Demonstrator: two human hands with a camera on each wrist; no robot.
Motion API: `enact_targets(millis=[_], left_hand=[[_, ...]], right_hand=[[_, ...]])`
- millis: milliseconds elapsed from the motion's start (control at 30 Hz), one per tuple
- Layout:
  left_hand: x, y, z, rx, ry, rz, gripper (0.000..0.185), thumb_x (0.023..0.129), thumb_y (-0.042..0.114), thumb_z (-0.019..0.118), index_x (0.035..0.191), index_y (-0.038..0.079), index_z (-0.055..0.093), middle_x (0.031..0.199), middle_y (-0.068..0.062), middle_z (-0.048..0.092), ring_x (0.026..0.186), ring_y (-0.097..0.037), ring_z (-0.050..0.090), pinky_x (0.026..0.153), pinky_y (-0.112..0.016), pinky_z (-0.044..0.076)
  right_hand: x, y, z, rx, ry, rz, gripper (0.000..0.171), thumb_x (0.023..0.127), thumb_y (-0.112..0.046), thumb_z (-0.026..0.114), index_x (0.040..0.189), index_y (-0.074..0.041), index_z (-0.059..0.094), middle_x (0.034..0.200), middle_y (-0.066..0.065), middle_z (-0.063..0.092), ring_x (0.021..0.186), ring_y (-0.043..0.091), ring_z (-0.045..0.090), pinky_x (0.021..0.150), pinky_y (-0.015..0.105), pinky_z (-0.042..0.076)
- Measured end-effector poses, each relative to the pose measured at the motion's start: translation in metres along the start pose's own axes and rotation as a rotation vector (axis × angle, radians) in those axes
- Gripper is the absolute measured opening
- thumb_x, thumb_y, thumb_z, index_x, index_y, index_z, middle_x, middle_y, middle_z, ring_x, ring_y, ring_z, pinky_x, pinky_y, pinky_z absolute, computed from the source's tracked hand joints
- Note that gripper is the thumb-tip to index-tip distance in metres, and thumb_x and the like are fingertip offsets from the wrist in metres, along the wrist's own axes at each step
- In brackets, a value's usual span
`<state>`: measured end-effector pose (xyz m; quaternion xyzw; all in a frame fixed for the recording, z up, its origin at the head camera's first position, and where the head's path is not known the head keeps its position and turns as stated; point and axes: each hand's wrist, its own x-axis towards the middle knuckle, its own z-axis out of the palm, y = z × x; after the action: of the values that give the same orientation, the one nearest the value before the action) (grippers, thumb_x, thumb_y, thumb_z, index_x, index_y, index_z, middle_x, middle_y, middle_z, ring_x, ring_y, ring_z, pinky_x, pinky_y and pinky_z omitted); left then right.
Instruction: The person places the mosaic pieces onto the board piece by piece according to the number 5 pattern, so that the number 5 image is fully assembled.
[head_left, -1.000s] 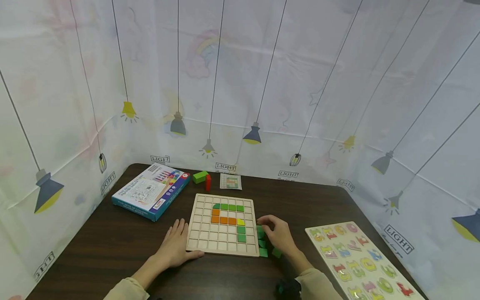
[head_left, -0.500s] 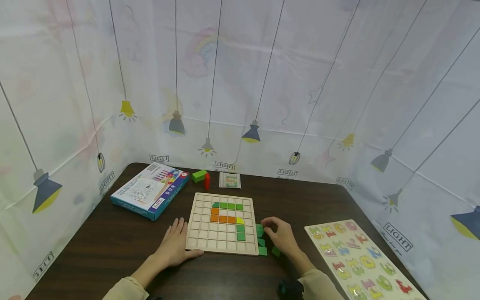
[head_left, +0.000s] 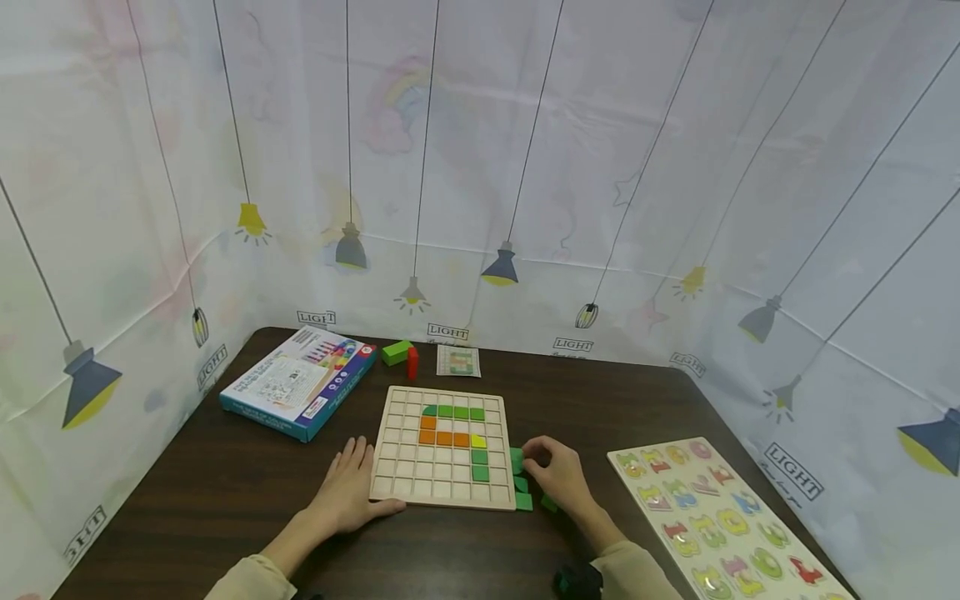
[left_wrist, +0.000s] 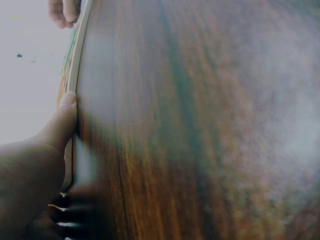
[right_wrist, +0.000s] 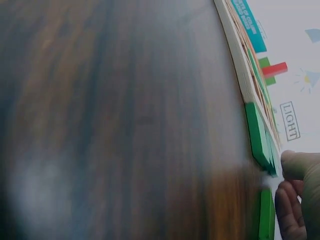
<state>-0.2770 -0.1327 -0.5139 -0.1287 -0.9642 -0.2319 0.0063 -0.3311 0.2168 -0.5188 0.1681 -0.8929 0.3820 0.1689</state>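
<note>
A pale wooden grid board (head_left: 442,471) lies in the middle of the table, with green, orange and yellow pieces set in some cells. My left hand (head_left: 341,492) rests spread at its left side, thumb against the front edge; the left wrist view shows that thumb (left_wrist: 62,117) on the edge. My right hand (head_left: 558,475) is beside the right edge, its thumb and fingers bent close to a green block (head_left: 517,460). Other green blocks (right_wrist: 257,135) lie along that edge, and one (right_wrist: 266,215) sits apart, below my right fingers. I cannot tell whether the right fingers pinch anything.
A blue-and-white box (head_left: 300,382) lies at the back left. Near it are a light green block (head_left: 396,352), a standing red block (head_left: 412,363) and a pattern card (head_left: 458,362). A board of coloured figures (head_left: 712,508) lies on the right. Printed cloth (head_left: 637,167) hangs around the table.
My right fingertips have drawn slightly right, away from the board's edge, and stay by the green blocks. My left hand and the pieces in the grid have not moved; the head view shifts a little.
</note>
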Motion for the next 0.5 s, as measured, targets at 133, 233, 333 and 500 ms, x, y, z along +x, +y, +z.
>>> enact_targets(millis=[133, 233, 333, 500], left_hand=[[-0.0002, 0.0002, 0.0013, 0.002, -0.004, -0.002, 0.111, 0.074, 0.066, 0.065, 0.140, -0.015, 0.028, 0.146, -0.035, 0.023, 0.137, -0.046, 0.015, 0.107, -0.059, 0.016], [0.0001, 0.0006, 0.0014, 0.003, -0.012, -0.005, 0.112, 0.074, 0.067, 0.065, 0.141, -0.015, 0.027, 0.146, -0.035, 0.022, 0.138, -0.046, 0.014, 0.108, -0.058, 0.016], [0.0009, 0.0007, 0.0013, 0.001, -0.020, -0.008, 0.112, 0.074, 0.068, 0.064, 0.141, -0.015, 0.027, 0.147, -0.034, 0.021, 0.138, -0.045, 0.013, 0.108, -0.058, 0.015], [0.0008, -0.0001, 0.0001, -0.001, -0.021, -0.016, 0.114, 0.073, 0.069, 0.064, 0.141, -0.015, 0.026, 0.147, -0.034, 0.021, 0.138, -0.045, 0.013, 0.108, -0.058, 0.015]], right_hand=[[0.0004, 0.0006, 0.0039, -0.002, 0.012, 0.025, 0.020, 0.074, -0.002, 0.079, 0.087, -0.008, 0.065, 0.079, 0.000, 0.062, 0.070, 0.011, 0.057, 0.063, 0.026, 0.050], [0.0007, 0.0007, 0.0041, 0.000, 0.007, 0.041, 0.023, 0.073, -0.003, 0.080, 0.088, -0.006, 0.064, 0.079, 0.003, 0.062, 0.070, 0.013, 0.058, 0.063, 0.026, 0.050], [0.0005, 0.0013, 0.0017, -0.003, 0.003, 0.054, 0.024, 0.073, -0.004, 0.080, 0.090, -0.005, 0.064, 0.081, 0.005, 0.063, 0.072, 0.015, 0.059, 0.064, 0.027, 0.050], [-0.0011, 0.0072, -0.0054, -0.010, -0.008, 0.090, 0.023, 0.074, -0.003, 0.079, 0.092, -0.006, 0.064, 0.084, 0.005, 0.064, 0.076, 0.016, 0.061, 0.068, 0.029, 0.052]])
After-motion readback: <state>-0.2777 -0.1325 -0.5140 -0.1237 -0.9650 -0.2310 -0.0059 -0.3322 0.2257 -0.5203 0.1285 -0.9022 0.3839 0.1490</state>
